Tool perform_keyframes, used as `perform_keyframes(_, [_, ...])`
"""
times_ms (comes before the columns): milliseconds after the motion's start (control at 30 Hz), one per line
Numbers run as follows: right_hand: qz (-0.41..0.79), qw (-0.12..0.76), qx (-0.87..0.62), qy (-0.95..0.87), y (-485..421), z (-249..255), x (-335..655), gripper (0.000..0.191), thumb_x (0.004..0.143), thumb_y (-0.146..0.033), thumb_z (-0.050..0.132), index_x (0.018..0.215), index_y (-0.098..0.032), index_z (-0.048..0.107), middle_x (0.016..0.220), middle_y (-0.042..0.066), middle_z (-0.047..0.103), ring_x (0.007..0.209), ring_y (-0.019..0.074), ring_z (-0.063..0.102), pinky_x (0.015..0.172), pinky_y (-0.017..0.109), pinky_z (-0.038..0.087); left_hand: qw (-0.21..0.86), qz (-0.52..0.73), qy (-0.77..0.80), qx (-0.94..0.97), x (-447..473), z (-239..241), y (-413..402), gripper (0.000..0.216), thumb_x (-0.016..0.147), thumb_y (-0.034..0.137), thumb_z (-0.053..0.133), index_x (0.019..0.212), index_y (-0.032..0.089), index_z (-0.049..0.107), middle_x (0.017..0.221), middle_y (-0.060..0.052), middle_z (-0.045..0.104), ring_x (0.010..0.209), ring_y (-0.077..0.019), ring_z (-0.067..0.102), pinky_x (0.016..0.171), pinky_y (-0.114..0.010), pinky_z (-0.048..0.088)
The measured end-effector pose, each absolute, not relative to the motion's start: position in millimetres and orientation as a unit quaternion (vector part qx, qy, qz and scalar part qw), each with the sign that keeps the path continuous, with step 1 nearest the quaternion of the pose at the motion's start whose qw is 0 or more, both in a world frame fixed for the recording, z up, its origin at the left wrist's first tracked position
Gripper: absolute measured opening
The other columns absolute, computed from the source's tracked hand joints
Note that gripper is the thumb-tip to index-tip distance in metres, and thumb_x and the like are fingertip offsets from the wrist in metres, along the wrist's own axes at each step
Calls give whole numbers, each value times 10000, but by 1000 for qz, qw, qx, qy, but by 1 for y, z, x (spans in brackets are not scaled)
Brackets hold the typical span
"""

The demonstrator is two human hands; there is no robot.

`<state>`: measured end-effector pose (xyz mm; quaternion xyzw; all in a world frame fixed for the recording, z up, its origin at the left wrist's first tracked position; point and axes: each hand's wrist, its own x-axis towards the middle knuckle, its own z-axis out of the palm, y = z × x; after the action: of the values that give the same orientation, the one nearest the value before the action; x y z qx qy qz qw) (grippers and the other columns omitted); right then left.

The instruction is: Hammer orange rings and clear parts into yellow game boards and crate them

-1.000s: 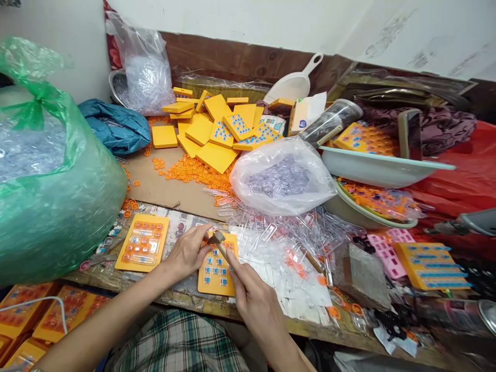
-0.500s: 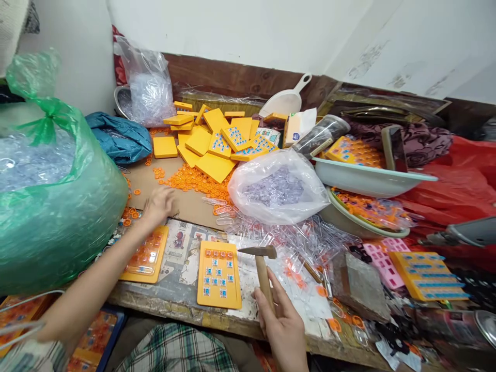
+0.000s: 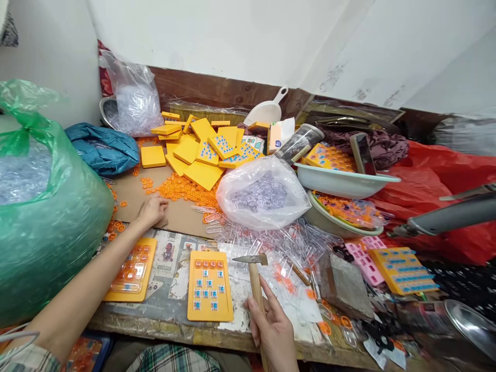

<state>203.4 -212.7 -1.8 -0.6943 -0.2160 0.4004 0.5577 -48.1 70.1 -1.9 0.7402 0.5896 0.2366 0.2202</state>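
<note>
My right hand (image 3: 276, 325) is wrapped round the wooden handle of a small hammer (image 3: 254, 281), its pointed metal head raised over the bench. Just left of the hammer head lies a yellow board (image 3: 223, 289) with a row of orange pieces on top and several small blue-marked clear pieces below. My left hand (image 3: 153, 211) rests on brown cardboard, fingers curled together, beside a spread of small orange rings (image 3: 176, 186). What its fingertips hold, if anything, is hidden. Partly behind my left forearm is a second yellow board (image 3: 149, 276) with orange and clear pieces.
A large green bag (image 3: 73, 222) of clear pieces stands at the left. Yellow blocks (image 3: 203, 175) are heaped at the back. An open white bag (image 3: 267, 212), loose clear clips, basins (image 3: 341, 181), a metal block (image 3: 344, 284) and a grey power tool (image 3: 445, 217) crowd the right.
The camera view has shifted, so the scene sits further left and lower. My left hand's fingers have drawn in closer together beside the orange rings. The hammer stays in my right hand.
</note>
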Motion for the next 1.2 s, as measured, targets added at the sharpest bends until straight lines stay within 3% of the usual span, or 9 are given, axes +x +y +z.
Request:
perform_keyframes(167, [356,536,-717,-270,-215,-4,205,677,735,-483,695,1338,-225,526,840,47,727,375,81,487,331,212,417,257,254,497,789,-8,18,-2,388,787,133,525,1166,196,583,946,-53,655,911,-195,613,866,-331,495])
perform_keyframes(267, [284,505,-720,-382,-218,1,209,530,787,-435,653,1273,-231,594,1104,64,704,824,224,697,683,326,590,312,273,348,841,25,23,-64,448,820,144,516,1264,203,489,978,-63,649,921,-195,600,855,-342,505])
perform_keyframes(333, [237,478,-712,-456,-222,6,211,464,828,-377,617,1269,-235,596,1250,48,633,1109,266,615,927,394,515,307,278,314,854,41,19,-92,470,822,122,502,1284,192,463,972,-82,650,917,-220,596,840,-381,512])
perform_keyframes(400, [198,452,-699,-517,-227,11,212,437,870,-312,570,1300,-238,565,1310,46,589,1194,260,558,1003,402,458,291,278,329,854,49,9,-105,487,821,107,491,1299,193,450,949,-87,653,899,-234,603,816,-403,523])
perform_keyframes(633, [145,351,-663,-645,-237,20,207,485,927,-190,481,1395,-314,435,1094,34,688,946,166,676,788,229,535,309,326,360,818,50,-13,-105,619,811,112,532,1390,246,357,922,-46,692,869,-218,652,802,-385,552])
perform_keyframes(767, [108,384,-649,-648,-236,23,204,509,928,-151,464,1409,-311,414,1085,52,673,963,166,660,832,245,510,324,322,365,811,51,-14,-107,619,815,124,537,1395,238,354,914,-45,702,878,-221,656,816,-399,553])
perform_keyframes(933, [156,343,-675,-634,-235,14,206,452,933,-231,451,1377,-316,464,946,38,710,790,150,689,702,215,543,326,308,388,805,53,-16,-116,630,795,105,534,1391,218,364,927,-57,703,897,-224,655,824,-399,549])
perform_keyframes(1067, [245,430,-700,-515,-236,-8,209,422,887,-347,552,1298,-256,569,1254,58,631,1140,223,597,925,298,501,300,311,403,807,39,-4,-86,530,790,180,589,1307,232,481,982,-42,698,907,-198,648,847,-358,538])
perform_keyframes(1200, [298,545,-711,-330,-237,-23,205,561,809,-445,644,1313,-217,552,1292,78,601,1012,239,658,750,285,576,193,311,525,769,9,9,1,282,819,133,488,1034,175,666,1106,-102,661,1101,-248,571,994,-413,439])
